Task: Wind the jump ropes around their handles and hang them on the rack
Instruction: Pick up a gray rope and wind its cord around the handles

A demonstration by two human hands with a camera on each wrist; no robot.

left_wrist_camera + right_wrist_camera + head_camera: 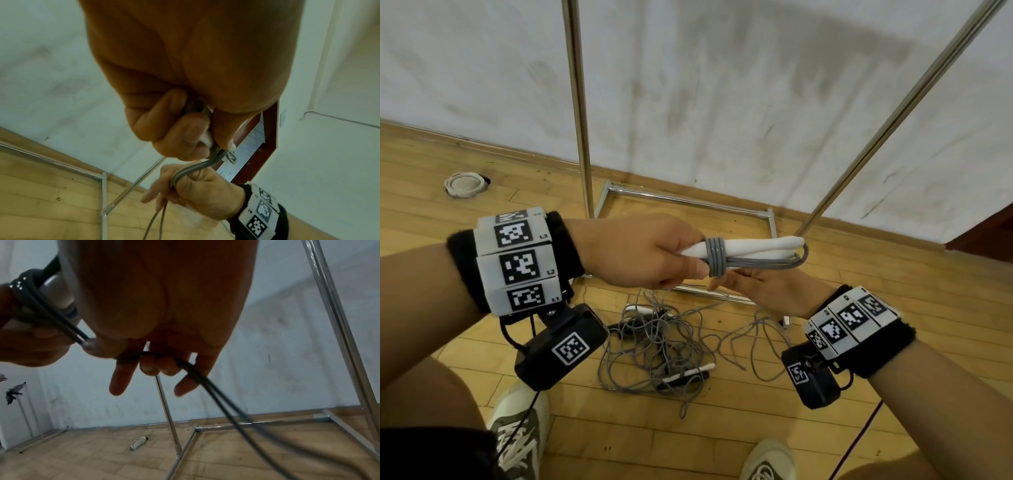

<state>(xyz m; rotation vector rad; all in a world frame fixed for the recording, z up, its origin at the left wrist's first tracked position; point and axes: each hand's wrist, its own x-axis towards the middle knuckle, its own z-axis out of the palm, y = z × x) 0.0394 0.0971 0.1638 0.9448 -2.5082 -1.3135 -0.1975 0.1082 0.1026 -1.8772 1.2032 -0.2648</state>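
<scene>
My left hand [681,267] grips two white jump-rope handles [753,247] held side by side and level. Several turns of grey rope [714,257] are wound around them just past my fingers. Two strands of that rope [192,168] run down from the handles into my right hand [739,284], which sits just below, palm up. Its middle fingers [156,368] curl over the strands, which trail on to the floor. A tangled pile of more grey ropes [661,346] with white and black handles lies on the floor beneath my hands. The metal rack [578,102] stands right behind.
The rack has two chrome uprights, the second one [893,113] slanting at the right, and a floor frame [688,201] against the stained white wall. A white round fitting [464,185] lies on the wooden floor at left. My shoes [520,435] are below. A dark red door frame [983,236] is at right.
</scene>
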